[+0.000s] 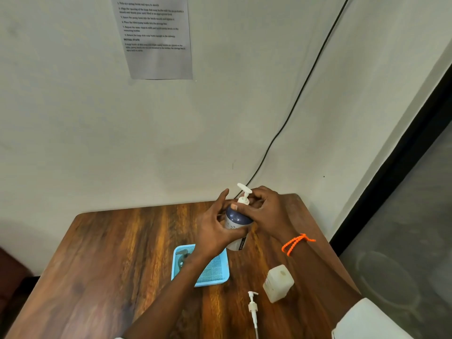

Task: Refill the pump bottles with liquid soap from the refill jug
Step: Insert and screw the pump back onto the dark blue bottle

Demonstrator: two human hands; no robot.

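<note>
Pump bottle (238, 223) held above the counter (117, 253), long axis near upright. Left hand (215, 228) wraps its body; right hand (263, 211) pinches the pump collar (243, 200). Refill jug (278, 283) stands nearer the right forearm.

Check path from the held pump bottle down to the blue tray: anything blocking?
The left forearm crosses over the blue tray. The pump bottle, held by the left hand and right hand, hovers at the tray's far right corner. Something grey lies in the tray's left part; the right part looks free.
</note>
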